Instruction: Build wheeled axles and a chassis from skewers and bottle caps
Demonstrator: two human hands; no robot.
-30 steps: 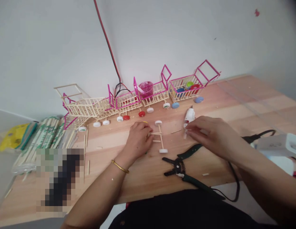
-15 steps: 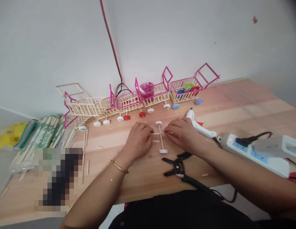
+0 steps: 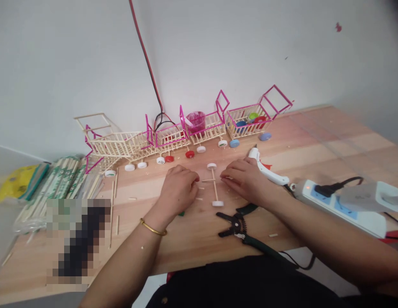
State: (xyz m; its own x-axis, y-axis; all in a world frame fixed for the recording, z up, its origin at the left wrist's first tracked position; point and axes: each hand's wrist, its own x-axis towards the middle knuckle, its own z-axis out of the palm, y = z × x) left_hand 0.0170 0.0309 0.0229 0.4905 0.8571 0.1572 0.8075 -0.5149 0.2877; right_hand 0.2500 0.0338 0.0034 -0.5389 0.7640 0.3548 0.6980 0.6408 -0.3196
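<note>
Wheel axle (image 3: 214, 185) of thin sticks lies flat on the wooden table (image 3: 314, 145), a white cap wheel at each end, squarely between both hands. Left hand (image 3: 178, 193) sits curled at the short cross sticks on the axle's left, fingertips pinched together there; whether they actually grip a stick, I can't tell. Right hand (image 3: 246, 179) presses in from the other side, fingers bunched at the cross stick's end. Just behind it lies the white glue gun (image 3: 266, 169), and the green-handled pliers (image 3: 240, 224) wait near the table edge. Risk here, as I judge it: these sticks are slim, so uneven pressure from either side could skew the frame or pop a joint, and a knuckle could brush the gun's nozzle.
</note>
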